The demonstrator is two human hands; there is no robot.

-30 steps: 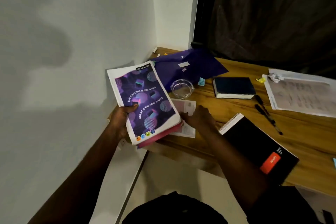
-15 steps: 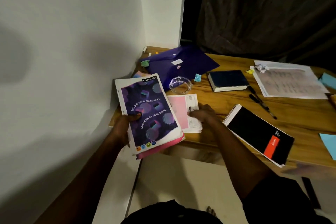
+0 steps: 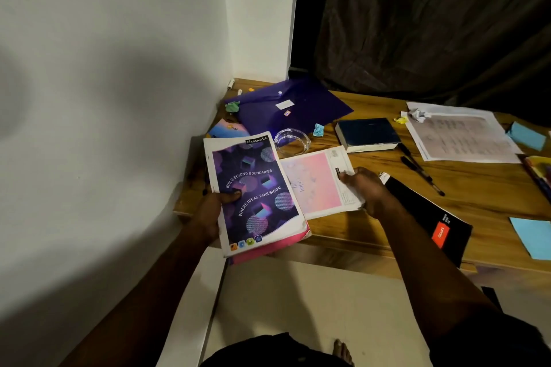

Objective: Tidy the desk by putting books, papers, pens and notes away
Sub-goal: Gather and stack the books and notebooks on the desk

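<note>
My left hand [image 3: 213,211] grips a stack of notebooks at the desk's near left corner, thumb on the purple patterned cover [image 3: 253,188]; a pink book edge [image 3: 277,249] shows beneath. My right hand [image 3: 362,186] holds the right edge of a pink notebook [image 3: 316,185] lying flat on the wooden desk [image 3: 477,188]. A black spiral notebook [image 3: 429,217] lies just right of that hand. Further back sit a dark blue book [image 3: 368,132], a purple folder [image 3: 292,107], two black pens [image 3: 417,168] and printed papers [image 3: 462,135].
A clear glass dish [image 3: 292,140] stands behind the pink notebook. Crumpled paper bits [image 3: 318,129] dot the desk. Blue sticky notes [image 3: 533,235] lie at the right. A white wall bounds the left side, a dark curtain the back.
The view has swung right and down. My right hand has drawn the pink notebook out from beside the stack, so more of its cover shows. The left hand keeps hold of the stack.
</note>
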